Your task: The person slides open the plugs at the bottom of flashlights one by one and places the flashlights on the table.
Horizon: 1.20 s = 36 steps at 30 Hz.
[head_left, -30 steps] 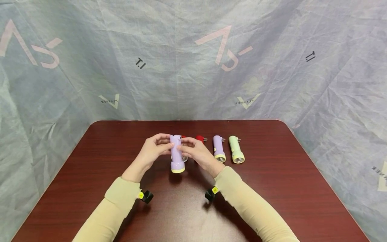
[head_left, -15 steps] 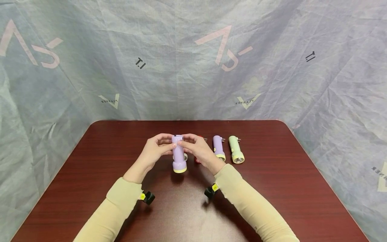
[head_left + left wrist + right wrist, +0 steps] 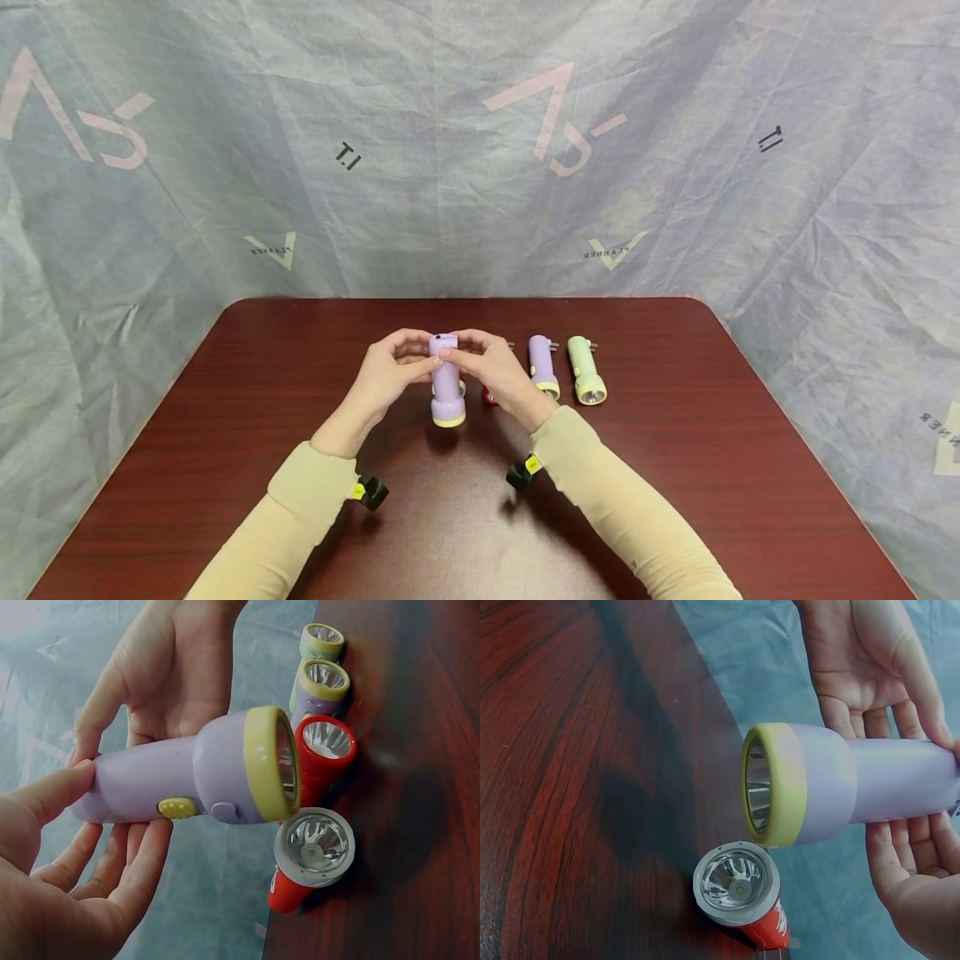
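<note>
A lavender flashlight with a yellow rim is held up over the table, its lens end pointing down. My left hand pinches its upper end between thumb and fingers from the left. From the right, my right hand grips the same end, the two thumbs close together on the near side. In the left wrist view a yellow slide switch shows on the flashlight's side. Its reflector is partly visible in the right wrist view and looks unlit.
Behind the hands, a red flashlight with a grey rim and an all-red one lie mostly hidden in the head view. Right of them lie another lavender flashlight and a pale green one with plug prongs. A fabric backdrop hangs behind the table.
The held flashlight and my left hand have shifted slightly right, and the flashlight has turned a little. My right hand has risen slightly, covering more of the red flashlight behind it.
</note>
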Motion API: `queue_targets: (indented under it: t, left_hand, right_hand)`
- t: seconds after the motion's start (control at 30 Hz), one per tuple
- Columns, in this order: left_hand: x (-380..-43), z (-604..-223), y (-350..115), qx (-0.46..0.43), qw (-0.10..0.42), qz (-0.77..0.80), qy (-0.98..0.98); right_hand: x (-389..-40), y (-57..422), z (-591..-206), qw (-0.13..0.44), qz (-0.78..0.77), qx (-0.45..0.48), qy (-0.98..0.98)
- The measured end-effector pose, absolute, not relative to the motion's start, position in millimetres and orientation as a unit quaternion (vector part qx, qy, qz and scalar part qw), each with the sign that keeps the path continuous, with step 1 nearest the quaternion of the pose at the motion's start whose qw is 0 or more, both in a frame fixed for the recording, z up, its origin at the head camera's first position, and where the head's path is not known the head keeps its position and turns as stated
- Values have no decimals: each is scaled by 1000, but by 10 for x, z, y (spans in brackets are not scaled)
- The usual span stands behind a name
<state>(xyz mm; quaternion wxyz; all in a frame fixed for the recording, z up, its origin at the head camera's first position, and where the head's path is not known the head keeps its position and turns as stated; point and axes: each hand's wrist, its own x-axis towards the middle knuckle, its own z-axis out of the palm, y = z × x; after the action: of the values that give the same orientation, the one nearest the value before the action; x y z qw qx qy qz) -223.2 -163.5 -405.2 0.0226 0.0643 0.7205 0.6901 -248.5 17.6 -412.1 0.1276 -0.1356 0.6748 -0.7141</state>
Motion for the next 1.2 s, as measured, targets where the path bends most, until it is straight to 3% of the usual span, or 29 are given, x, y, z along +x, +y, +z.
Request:
queue_targets:
  t: [0.67, 1.2]
  left_hand:
    - [-2199, -3855, -1668, 112, 71, 701, 701]
    - [-2157, -3669, -1613, 70, 96, 705, 699]
  right_hand:
    - [-2438, 279, -4063, 44, -677, -207, 705]
    - [-2320, 331, -3938, 36, -662, -257, 703]
